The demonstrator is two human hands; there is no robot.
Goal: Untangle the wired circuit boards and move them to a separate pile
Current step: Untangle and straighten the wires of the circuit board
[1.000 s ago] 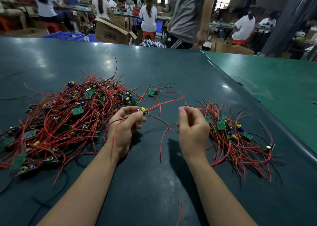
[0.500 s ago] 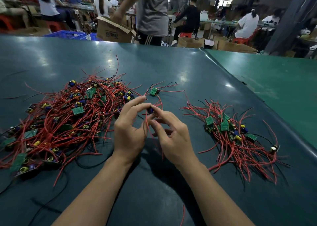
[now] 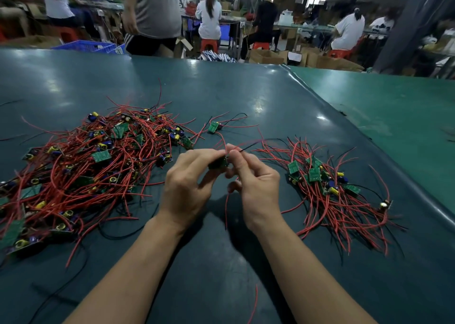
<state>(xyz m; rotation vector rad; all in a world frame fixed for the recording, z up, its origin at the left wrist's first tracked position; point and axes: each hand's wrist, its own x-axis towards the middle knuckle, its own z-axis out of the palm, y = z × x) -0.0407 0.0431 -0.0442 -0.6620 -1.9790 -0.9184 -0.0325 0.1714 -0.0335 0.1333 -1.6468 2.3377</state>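
On the left of the dark green counter (image 3: 246, 87) lies the big tangled pile (image 3: 93, 171) of wired circuit boards: red and black leads knotted over small green boards with yellow and blue components. Its near edge runs off the left side of the view, and loose black leads trail from it toward the person. Just beyond the pile's right edge, a lone board (image 3: 213, 127) lies apart on the counter with its red and black leads fanned out to the right.

In the middle, both hands meet above the counter. The left hand (image 3: 187, 185) has its fingers curled around a small dark board (image 3: 218, 163), its grip closed on it from the left. The right hand (image 3: 256, 183) touches the same board from the right, and the grip of its thumb and forefinger pinches the leads rising from that board; one red lead arches up and left, a black one points right. Another red lead (image 3: 226, 208) hangs down between the wrists. A stray red lead (image 3: 255, 304) lies on the counter between the forearms.

To the right of the hands sits the smaller separate pile (image 3: 330, 190), green boards near its top and red leads streaming toward the person. Farther right, a lighter green surface (image 3: 394, 116) adjoins the counter. Behind, seated workers (image 3: 209, 15), cardboard boxes (image 3: 264, 56) and a standing person (image 3: 155, 11) fill the workshop.
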